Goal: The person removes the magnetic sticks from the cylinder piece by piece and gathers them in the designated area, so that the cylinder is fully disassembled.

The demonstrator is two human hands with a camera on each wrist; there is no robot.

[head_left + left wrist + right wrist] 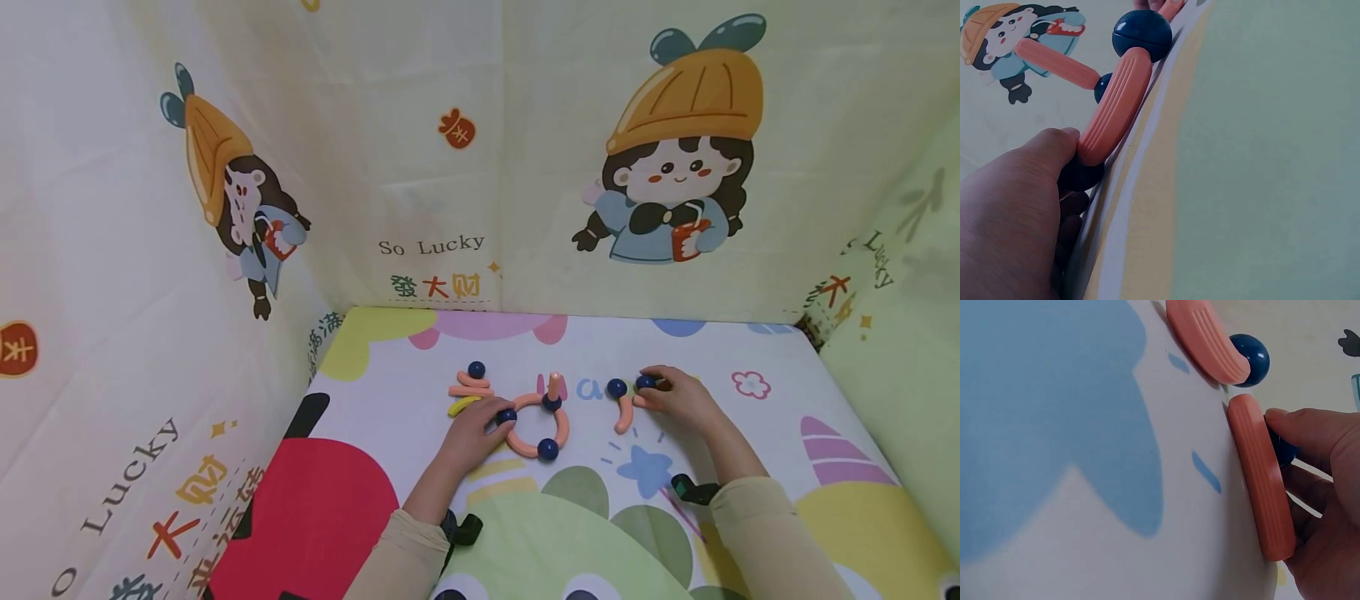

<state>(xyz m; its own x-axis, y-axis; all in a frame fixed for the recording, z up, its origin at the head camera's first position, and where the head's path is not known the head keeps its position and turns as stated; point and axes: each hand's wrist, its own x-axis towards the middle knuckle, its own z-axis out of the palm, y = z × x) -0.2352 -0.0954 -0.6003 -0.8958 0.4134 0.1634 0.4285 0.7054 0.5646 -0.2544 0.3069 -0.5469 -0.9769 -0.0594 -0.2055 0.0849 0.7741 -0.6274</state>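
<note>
A ring of curved salmon-pink rods (563, 427) joined by blue balls (548, 449) lies on the table, and a straight pink rod (554, 386) stands up from its far ball. My left hand (468, 437) pinches the ring's left blue ball (1082, 177) between thumb and fingers. To the right, my right hand (686, 404) pinches another blue ball (1284, 449) by thumb and fingers. A straight pink rod (1262, 478) lies in front of that ball; whether they are joined is hidden. Beside them is a blue ball (617, 388) with a curved pink rod (624, 415) attached.
Beyond my left hand lie loose pink rods (471, 390), a yellow curved rod (462, 406) and a blue ball (476, 369). The printed tabletop (712, 350) meets cream cloth walls (525, 183) at the back and sides.
</note>
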